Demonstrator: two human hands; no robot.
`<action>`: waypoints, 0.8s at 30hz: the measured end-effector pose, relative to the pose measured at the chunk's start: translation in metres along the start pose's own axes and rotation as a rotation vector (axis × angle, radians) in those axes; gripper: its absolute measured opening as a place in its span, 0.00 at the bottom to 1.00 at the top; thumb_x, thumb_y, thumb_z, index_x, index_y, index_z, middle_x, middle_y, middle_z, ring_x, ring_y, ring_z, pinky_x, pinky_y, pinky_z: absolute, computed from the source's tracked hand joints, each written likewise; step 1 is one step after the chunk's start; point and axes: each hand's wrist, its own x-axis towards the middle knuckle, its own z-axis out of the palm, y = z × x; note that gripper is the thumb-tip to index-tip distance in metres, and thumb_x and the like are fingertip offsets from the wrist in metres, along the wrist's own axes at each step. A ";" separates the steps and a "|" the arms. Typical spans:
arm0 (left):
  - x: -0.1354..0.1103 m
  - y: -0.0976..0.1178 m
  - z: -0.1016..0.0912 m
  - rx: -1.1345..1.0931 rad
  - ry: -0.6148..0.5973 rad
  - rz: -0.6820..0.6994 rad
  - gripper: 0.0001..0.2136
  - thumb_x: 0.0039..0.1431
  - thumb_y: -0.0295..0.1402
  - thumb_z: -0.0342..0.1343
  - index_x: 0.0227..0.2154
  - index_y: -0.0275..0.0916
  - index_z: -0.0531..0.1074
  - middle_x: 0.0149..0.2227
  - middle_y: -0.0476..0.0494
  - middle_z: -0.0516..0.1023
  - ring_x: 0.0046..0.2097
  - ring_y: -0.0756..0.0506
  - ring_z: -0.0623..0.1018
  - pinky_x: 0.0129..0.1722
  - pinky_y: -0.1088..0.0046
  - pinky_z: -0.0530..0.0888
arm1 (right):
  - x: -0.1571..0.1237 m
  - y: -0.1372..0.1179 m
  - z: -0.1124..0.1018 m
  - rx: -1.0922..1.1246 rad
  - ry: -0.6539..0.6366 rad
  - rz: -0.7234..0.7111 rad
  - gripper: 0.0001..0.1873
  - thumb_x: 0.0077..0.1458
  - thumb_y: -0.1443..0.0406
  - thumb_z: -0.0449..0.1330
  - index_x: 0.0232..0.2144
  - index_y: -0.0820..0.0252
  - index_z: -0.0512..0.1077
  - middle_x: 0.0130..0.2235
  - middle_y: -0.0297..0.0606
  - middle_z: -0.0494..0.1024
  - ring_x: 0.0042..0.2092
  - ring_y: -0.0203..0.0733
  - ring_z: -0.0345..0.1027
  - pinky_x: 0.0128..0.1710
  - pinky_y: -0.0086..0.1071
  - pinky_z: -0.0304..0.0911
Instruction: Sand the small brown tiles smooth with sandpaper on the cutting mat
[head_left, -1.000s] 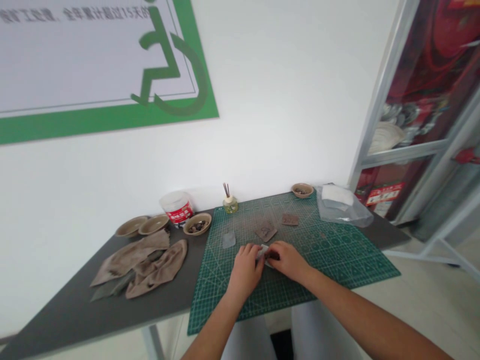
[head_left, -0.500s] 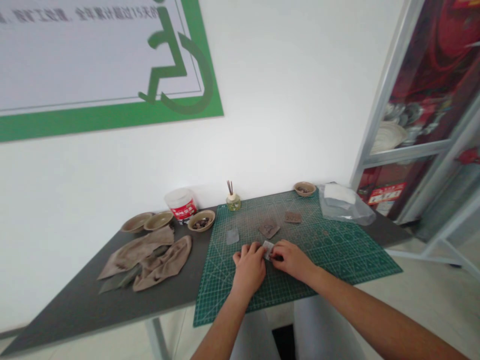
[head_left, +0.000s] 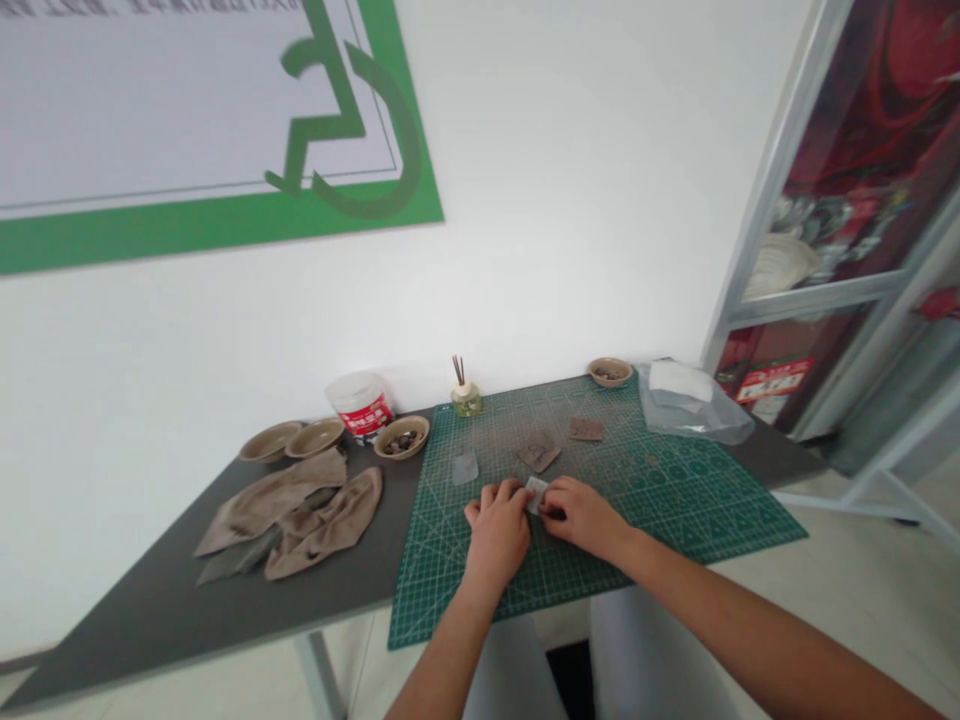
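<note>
A small pale grey square piece [head_left: 535, 494] lies on the green cutting mat [head_left: 645, 520] between my two hands. From the left, the curled fingers of my left hand [head_left: 499, 530] press down and grip its edge. My right hand [head_left: 585, 515] is closed in a pinch at the other side of it, with something small and dark at its fingertips that I cannot make out. Just beyond lie a brown patterned flat piece [head_left: 540, 452], a smaller brown piece [head_left: 586, 429] and a clear, frosted sheet [head_left: 465, 467].
Brown cloths [head_left: 322, 530] are spread on the dark table [head_left: 187, 620] at left. Behind them stand shallow bowls [head_left: 315, 438], a bowl of small dark bits [head_left: 402, 438], a plastic tub [head_left: 361, 405] and a reed diffuser [head_left: 466, 398]. Another bowl [head_left: 610, 372] and a plastic bag [head_left: 697, 402] are back right.
The view has shifted slightly. Both hands stay at the pale square piece, with almost no visible movement.
</note>
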 end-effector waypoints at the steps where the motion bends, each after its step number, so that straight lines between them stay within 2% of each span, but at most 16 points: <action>1: 0.000 0.000 0.000 -0.001 0.000 0.003 0.18 0.62 0.27 0.44 0.49 0.50 0.72 0.53 0.42 0.70 0.51 0.37 0.65 0.45 0.56 0.61 | 0.000 0.000 0.000 0.003 0.000 -0.004 0.02 0.51 0.69 0.63 0.27 0.59 0.73 0.34 0.35 0.74 0.41 0.42 0.66 0.43 0.33 0.59; 5: 0.000 -0.001 0.000 0.006 -0.004 -0.010 0.19 0.62 0.26 0.43 0.49 0.50 0.72 0.52 0.42 0.70 0.51 0.37 0.65 0.45 0.57 0.62 | 0.000 0.000 0.000 0.002 0.034 -0.002 0.03 0.53 0.68 0.61 0.27 0.59 0.73 0.34 0.37 0.74 0.41 0.43 0.66 0.42 0.34 0.60; 9: 0.000 -0.001 0.001 0.000 -0.011 -0.017 0.18 0.62 0.26 0.44 0.48 0.50 0.72 0.53 0.43 0.70 0.51 0.37 0.65 0.45 0.57 0.61 | 0.000 0.002 0.000 0.011 0.012 -0.034 0.03 0.50 0.70 0.63 0.26 0.58 0.73 0.33 0.36 0.74 0.41 0.42 0.67 0.43 0.33 0.60; 13: 0.001 -0.001 0.002 -0.002 -0.023 -0.019 0.18 0.63 0.27 0.43 0.48 0.51 0.72 0.54 0.44 0.70 0.52 0.38 0.65 0.45 0.58 0.61 | -0.001 0.007 0.001 0.012 0.037 -0.021 0.05 0.54 0.68 0.61 0.26 0.59 0.73 0.34 0.37 0.75 0.41 0.43 0.67 0.43 0.34 0.60; 18: 0.002 -0.001 0.001 -0.002 -0.042 -0.029 0.18 0.62 0.28 0.44 0.49 0.52 0.72 0.54 0.45 0.70 0.52 0.38 0.65 0.46 0.59 0.61 | -0.006 0.009 0.001 0.031 0.018 -0.052 0.04 0.55 0.67 0.62 0.28 0.58 0.73 0.35 0.35 0.76 0.41 0.40 0.68 0.44 0.32 0.61; 24: 0.001 0.000 -0.001 0.000 -0.044 -0.028 0.18 0.63 0.29 0.44 0.50 0.52 0.71 0.54 0.44 0.70 0.51 0.37 0.64 0.45 0.57 0.61 | -0.008 0.009 -0.001 -0.003 0.048 -0.023 0.05 0.55 0.67 0.61 0.27 0.59 0.72 0.35 0.37 0.75 0.42 0.42 0.66 0.45 0.34 0.61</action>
